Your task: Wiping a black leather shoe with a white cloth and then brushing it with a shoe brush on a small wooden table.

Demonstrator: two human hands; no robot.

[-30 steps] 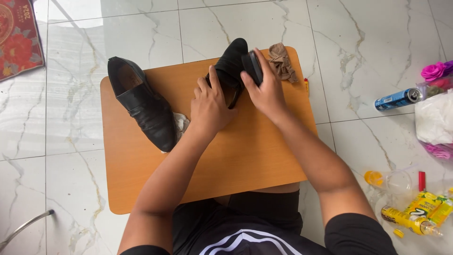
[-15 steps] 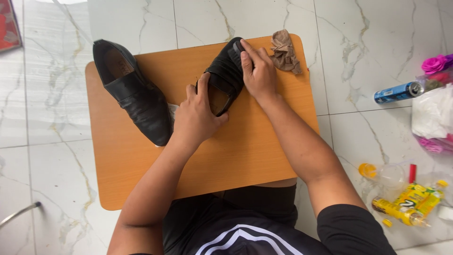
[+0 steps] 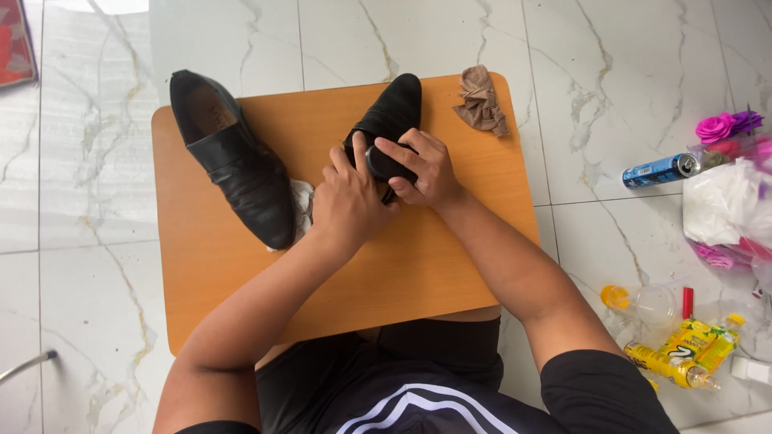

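Observation:
A black leather shoe (image 3: 396, 106) lies on the orange wooden table (image 3: 402, 265) with its toe pointing away from me. My left hand (image 3: 347, 201) grips its heel end. My right hand (image 3: 425, 169) presses a small black brush (image 3: 384, 165) against the shoe near its opening. The second black shoe (image 3: 233, 161) rests at the table's left side, toe toward me, on a white cloth (image 3: 302, 201). A crumpled brown cloth (image 3: 482, 100) sits at the far right corner of the table.
On the marble floor to the right lie a blue spray can (image 3: 659, 169), pink flowers (image 3: 724, 126), a white plastic bag (image 3: 724, 201), a clear bottle with an orange cap (image 3: 643, 301) and yellow bottles (image 3: 683, 354). A red mat (image 3: 16, 40) is at the far left.
My right hand slid the brush from the shoe's toe back toward its opening. The shoe now lies lower and flatter on the table, and the view has shifted slightly.

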